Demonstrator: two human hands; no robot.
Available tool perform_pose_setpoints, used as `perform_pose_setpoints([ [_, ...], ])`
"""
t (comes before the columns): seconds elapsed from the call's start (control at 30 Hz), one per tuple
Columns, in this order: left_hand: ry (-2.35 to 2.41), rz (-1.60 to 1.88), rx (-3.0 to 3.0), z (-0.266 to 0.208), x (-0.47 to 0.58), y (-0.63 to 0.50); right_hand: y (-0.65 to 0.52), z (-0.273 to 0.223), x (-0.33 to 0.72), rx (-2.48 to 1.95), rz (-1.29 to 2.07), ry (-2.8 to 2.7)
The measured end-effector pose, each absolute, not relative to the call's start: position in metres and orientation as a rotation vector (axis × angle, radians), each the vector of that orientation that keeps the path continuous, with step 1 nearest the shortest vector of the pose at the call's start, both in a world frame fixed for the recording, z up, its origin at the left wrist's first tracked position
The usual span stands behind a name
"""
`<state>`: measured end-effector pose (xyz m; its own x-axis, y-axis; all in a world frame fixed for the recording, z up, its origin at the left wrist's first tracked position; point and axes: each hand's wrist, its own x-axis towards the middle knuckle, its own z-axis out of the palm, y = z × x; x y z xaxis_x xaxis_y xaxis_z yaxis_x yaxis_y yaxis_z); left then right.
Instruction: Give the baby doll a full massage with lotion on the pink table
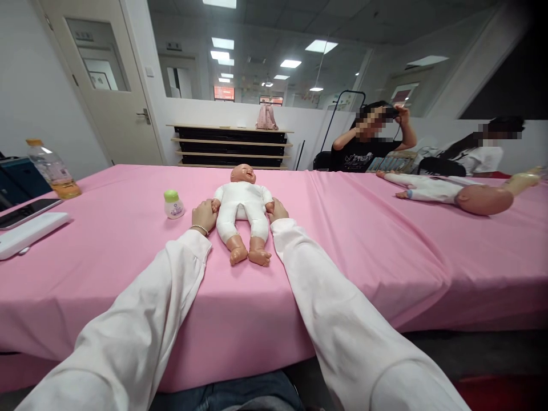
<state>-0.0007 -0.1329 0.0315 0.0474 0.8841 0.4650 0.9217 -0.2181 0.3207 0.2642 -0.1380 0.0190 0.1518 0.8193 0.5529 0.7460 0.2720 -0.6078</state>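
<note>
A baby doll (243, 200) with a white cloth body lies on its back on the pink tablecloth (240, 311), its feet toward me. At the doll's hand on the left side of the view, my left hand (204, 216) is closed around it, a beaded bracelet at the wrist. My right hand (278, 210) grips the doll's other hand; its fingers are partly hidden. Both arms of the doll lie bent down beside its body. Left of my left hand stands a small jar (174, 206) with a green lid.
At the left are a bottle (53, 171) with an orange cap, a phone (28, 212) and a white case (32, 235). A second doll (445, 191) lies at the right. Two people sit beyond the table. Behind stands a low shelf (231, 142) with a pink backpack (266, 117).
</note>
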Motion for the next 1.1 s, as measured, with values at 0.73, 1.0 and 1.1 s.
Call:
perform_pose_setpoints([
  [0.73, -1.819, -1.455, -2.011, 0.048, 0.026, 0.049, 0.037, 0.059, 0.287, -1.321, -0.102, -1.288],
  [1.0, -2.003, -1.153, -2.363, 0.032, 0.026, 0.076, 0.07, 0.021, 0.3, -1.432, 0.402, -1.423],
  [1.1, -2.093, -1.136, -2.377, 0.029, 0.026, 0.08, 0.073, 0.019, 0.303, -1.355, 0.537, -1.343],
])
